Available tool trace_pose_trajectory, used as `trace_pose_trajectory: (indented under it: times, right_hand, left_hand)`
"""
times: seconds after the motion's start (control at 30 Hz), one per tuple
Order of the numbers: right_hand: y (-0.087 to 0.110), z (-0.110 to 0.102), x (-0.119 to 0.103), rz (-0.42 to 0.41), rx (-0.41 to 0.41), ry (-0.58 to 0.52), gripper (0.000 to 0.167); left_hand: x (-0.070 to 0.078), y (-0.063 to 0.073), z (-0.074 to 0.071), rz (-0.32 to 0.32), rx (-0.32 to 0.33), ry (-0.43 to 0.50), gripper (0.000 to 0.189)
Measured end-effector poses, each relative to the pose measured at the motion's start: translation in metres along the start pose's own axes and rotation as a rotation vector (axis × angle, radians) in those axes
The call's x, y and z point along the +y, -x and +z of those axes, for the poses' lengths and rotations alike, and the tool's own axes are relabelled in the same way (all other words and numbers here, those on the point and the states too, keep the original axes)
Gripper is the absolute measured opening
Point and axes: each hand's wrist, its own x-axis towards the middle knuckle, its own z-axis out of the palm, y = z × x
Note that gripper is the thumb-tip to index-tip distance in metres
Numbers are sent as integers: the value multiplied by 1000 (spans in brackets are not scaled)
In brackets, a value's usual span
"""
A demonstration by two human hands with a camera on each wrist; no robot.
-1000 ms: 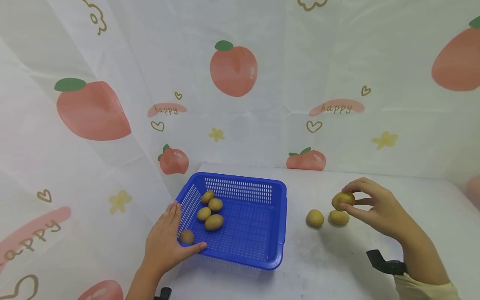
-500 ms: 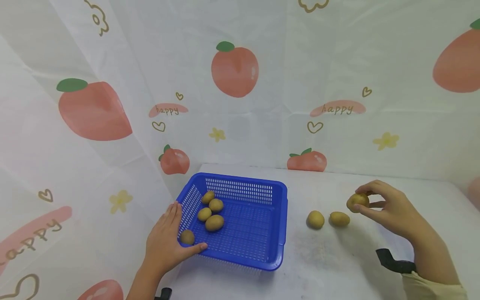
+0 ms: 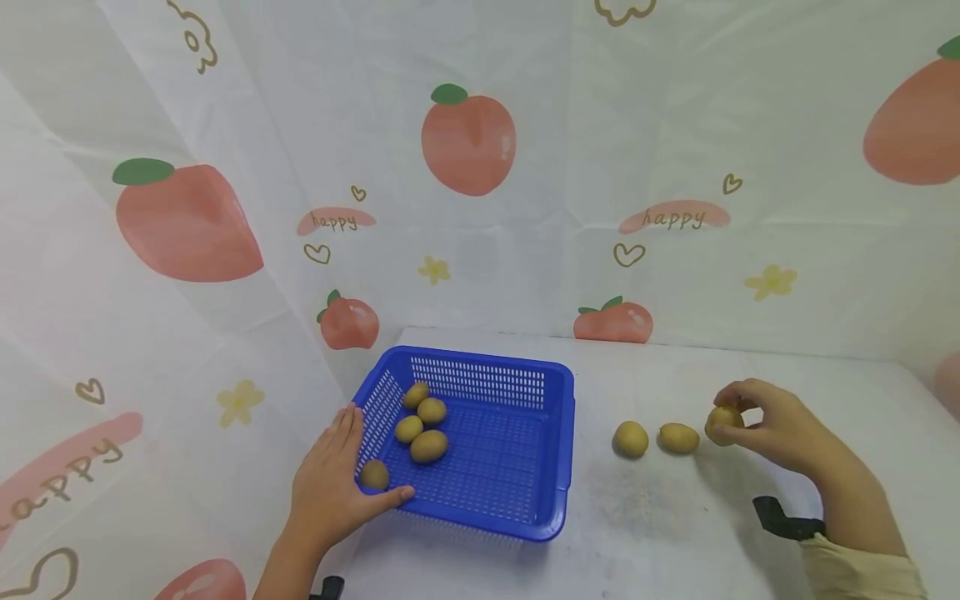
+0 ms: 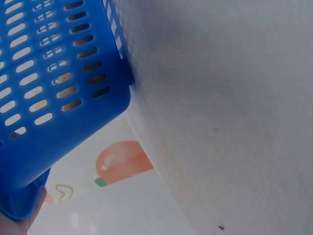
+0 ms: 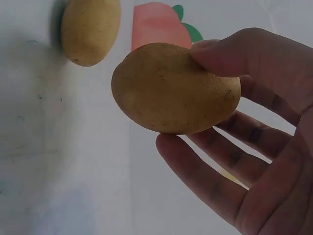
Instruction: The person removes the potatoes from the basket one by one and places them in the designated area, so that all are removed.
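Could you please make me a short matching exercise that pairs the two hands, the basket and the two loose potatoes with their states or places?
Column one
1. Left hand
2. Right hand
3. Basket
4. Two loose potatoes

Column two
A. Lying on the white table, to the right of the basket
B. Blue, with five potatoes inside
C. Touching the basket's rim
D. Holding a single potato with the fingertips

Right pairs: 1-C, 2-D, 3-B, 4-A

The right hand (image 3: 780,427) has carried its potato (image 3: 724,423) rightward and lower.
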Motion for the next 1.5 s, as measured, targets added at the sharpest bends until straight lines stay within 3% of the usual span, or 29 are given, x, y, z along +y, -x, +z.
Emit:
trace_pose_trajectory:
  times: [0.7, 1.5]
  right_hand:
    - [-5, 7, 18, 124, -168, 63, 34]
    - [-8, 12, 23, 170, -219, 87, 31]
  left_hand:
    - [-2, -1, 2, -11, -21, -2, 141]
    - [-2, -2, 2, -8, -21, 3, 141]
